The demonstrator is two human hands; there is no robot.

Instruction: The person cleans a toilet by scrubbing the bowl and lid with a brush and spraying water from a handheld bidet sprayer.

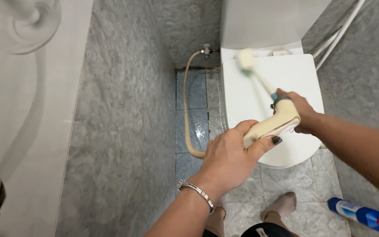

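Walls: grey mottled tile on both sides, closing in a narrow stall.
Toilet: white, lid down, cistern behind it; it stands just ahead of the person's feet on the grey tiled floor.
Hose: beige, running from a wall valve down the gap left of the toilet and curving up to the sprayer.
Left hand: closed fully around the handle of the beige spray gun, thumb laid along its top; nozzle held over the front of the lid.
Right hand: mostly hidden behind the spray gun, wrapped around the handle of a brush whose pale head, blurred, lies on the rear of the lid near the hinge.
Cleaner bottle: blue with red cap, lying on the floor at lower right, well apart from both hands.
Doing it well: as I judge it, aim the spray low and away from the body, keep the brush flat on the lid, and work hinge to front edge so runoff falls forward.
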